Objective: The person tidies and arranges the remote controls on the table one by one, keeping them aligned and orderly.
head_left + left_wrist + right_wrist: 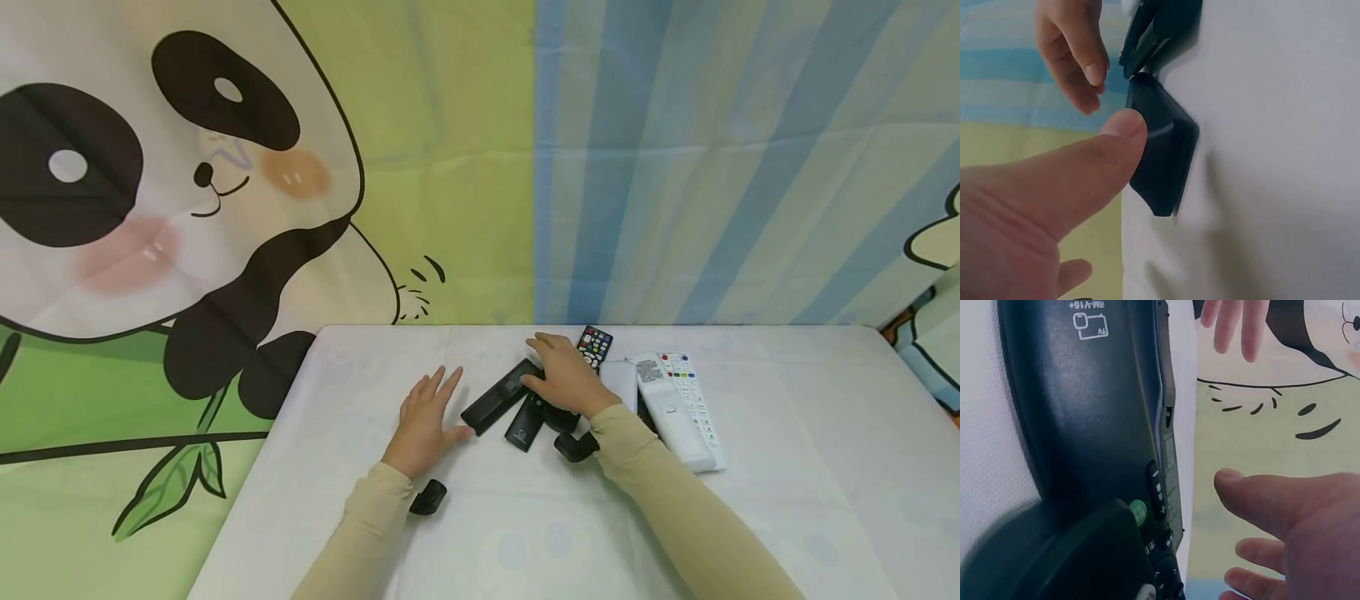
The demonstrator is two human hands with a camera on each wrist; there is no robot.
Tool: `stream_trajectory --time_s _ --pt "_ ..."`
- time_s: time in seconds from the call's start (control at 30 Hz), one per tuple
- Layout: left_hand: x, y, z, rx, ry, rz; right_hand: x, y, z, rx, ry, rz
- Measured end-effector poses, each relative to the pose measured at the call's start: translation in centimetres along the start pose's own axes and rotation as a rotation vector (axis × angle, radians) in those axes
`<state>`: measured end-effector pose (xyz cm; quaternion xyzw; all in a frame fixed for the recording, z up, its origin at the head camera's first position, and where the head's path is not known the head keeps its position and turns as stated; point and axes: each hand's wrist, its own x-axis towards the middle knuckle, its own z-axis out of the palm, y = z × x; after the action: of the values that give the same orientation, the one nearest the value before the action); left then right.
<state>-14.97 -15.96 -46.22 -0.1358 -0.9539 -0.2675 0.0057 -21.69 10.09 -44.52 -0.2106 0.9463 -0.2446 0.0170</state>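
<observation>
A black remote control (495, 403) lies slanted on the white table between the two hands, its back turned up. My left hand (423, 421) is spread at its near left end, with the thumb (1124, 124) overlapping the remote in the left wrist view. Over the remote's far end reaches my right hand (564, 372), fingers extended and thumb apart from the fingers. Beneath that hand lie a second black remote (525, 423), marked RM-V16+ in the right wrist view, and a black remote with coloured buttons (595, 343), both partly hidden.
Right of the right hand, a white remote (678, 421) lies back up across another white remote (699, 400) with coloured buttons. A pale grey remote (619, 382) is beside them. Behind the table (810, 417) hangs a printed panda curtain (450, 167).
</observation>
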Motion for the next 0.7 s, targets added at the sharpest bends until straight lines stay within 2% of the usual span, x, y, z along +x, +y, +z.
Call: stream_trajectory --time_s 0.17,0.43,0.7 --pt "0.0 0.2 0.5 -0.001 -0.026 -0.009 0.4 -0.1 0.3 -0.011 -0.010 0.000" --pt "-0.2 0.2 1.2 0.009 -0.025 0.025 1.1 -0.3 1.0 -0.047 -0.076 0.004" --pt "-0.1 0.4 1.5 0.053 -0.020 0.020 1.2 -0.3 1.5 -0.062 -0.133 0.030"
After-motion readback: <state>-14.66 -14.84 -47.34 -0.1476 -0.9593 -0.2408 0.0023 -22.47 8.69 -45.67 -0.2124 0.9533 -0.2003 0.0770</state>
